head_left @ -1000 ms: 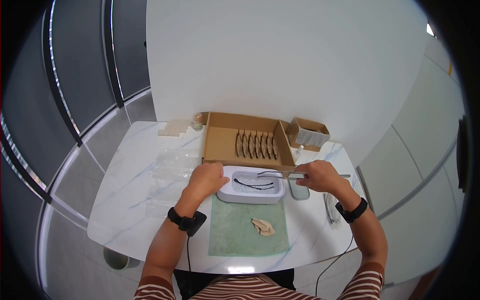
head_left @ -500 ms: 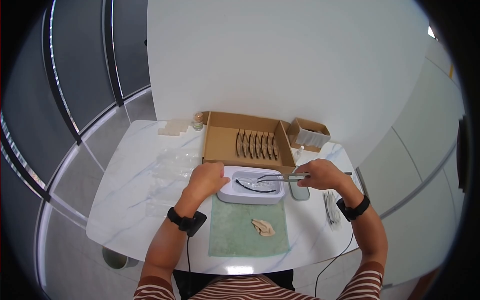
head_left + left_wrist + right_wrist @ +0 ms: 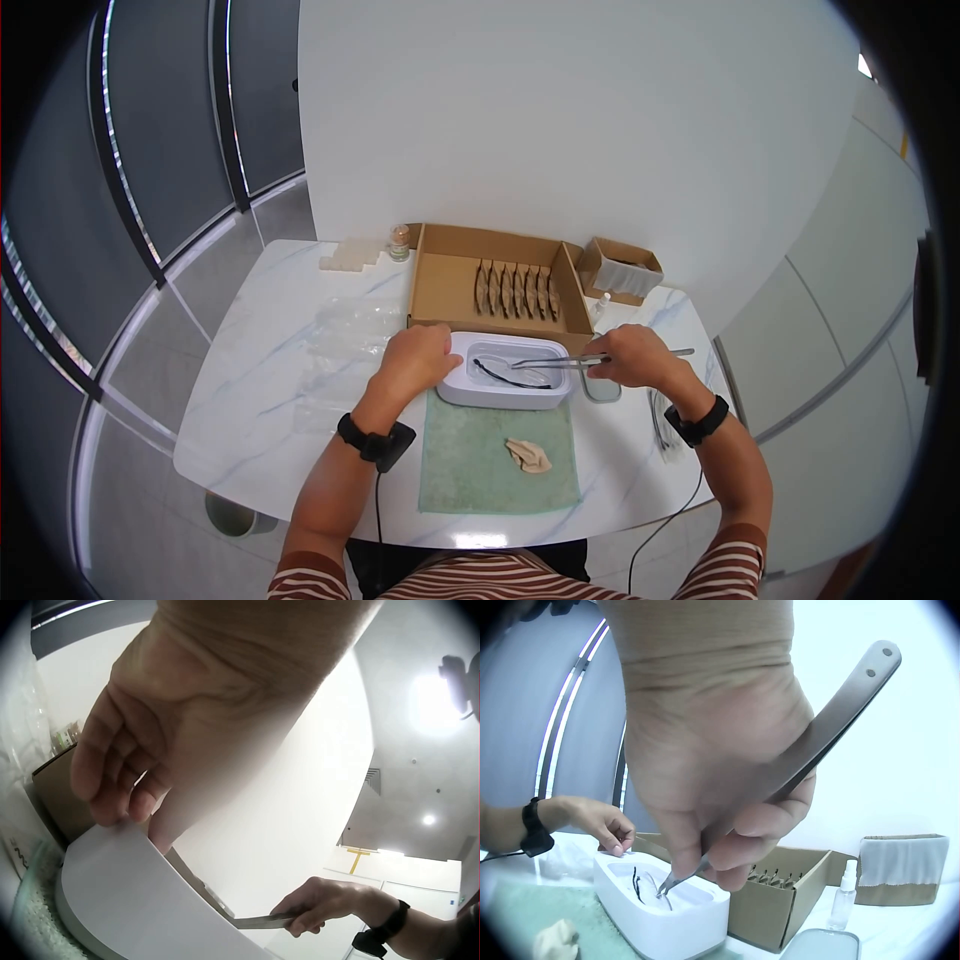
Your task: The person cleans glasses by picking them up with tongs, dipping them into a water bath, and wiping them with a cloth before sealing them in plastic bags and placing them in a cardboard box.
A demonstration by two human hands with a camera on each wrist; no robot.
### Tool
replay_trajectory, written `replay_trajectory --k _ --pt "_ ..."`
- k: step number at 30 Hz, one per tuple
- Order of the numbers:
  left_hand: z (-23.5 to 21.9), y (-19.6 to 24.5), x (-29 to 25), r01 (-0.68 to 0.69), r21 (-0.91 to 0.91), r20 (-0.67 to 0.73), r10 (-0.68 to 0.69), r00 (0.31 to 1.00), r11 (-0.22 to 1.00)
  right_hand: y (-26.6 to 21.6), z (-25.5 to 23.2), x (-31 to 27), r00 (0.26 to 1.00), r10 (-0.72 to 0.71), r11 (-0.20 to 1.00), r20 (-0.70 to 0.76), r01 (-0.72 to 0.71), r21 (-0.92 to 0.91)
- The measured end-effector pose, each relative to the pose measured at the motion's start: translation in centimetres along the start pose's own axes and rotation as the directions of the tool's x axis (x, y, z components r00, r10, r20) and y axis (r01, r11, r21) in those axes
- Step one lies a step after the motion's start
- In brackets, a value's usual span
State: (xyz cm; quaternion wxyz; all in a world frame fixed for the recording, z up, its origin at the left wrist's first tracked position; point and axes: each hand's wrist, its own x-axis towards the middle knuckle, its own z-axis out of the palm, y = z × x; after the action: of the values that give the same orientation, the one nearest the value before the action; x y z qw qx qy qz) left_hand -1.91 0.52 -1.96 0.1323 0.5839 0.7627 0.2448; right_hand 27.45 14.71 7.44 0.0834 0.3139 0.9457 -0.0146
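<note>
A white ultrasonic cleaner [image 3: 500, 398] sits at the back of a green cloth [image 3: 470, 470]. In its basin lies a thin, curved black frame [image 3: 510, 378] with clear lens-like shapes beside it. My left hand [image 3: 416, 358] grips the cleaner's left end, curled fingertips [image 3: 112, 814] at the rim. In my right hand [image 3: 640, 356] are long metal tweezers [image 3: 832, 724], pinched between thumb and fingers. The tweezers reach leftward over the cleaner's right rim, and their tips, nearly together, are inside the basin beside the black frame.
Behind the cleaner stands a cardboard box [image 3: 440, 280] holding several curved, dark-edged pieces. To its right are a smaller carton [image 3: 612, 292], a spray bottle [image 3: 844, 896] and a pale green-grey tray [image 3: 602, 390]. A crumpled beige cloth [image 3: 528, 456] lies on the green one; clear plastic bags [image 3: 350, 330] lie left.
The tweezers' tips have come together and dipped lower into the basin. The black frame has turned slightly, with the clear shapes showing behind it. My left hand stays at the cleaner.
</note>
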Motion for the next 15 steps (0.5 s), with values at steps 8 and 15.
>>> replay_trajectory --k 8,15 --pt "-0.1 0.2 -0.1 0.003 0.013 -0.002 -0.003 1.000 1.000 -1.6 1.2 -1.7 0.970 -0.032 0.993 -0.240 0.003 -0.119" --pt "0.5 -0.1 0.1 -0.021 0.019 -0.044 0.022 0.999 1.000 -3.9 2.5 -3.5 0.963 -0.050 0.983 -0.264 0.001 -0.183"
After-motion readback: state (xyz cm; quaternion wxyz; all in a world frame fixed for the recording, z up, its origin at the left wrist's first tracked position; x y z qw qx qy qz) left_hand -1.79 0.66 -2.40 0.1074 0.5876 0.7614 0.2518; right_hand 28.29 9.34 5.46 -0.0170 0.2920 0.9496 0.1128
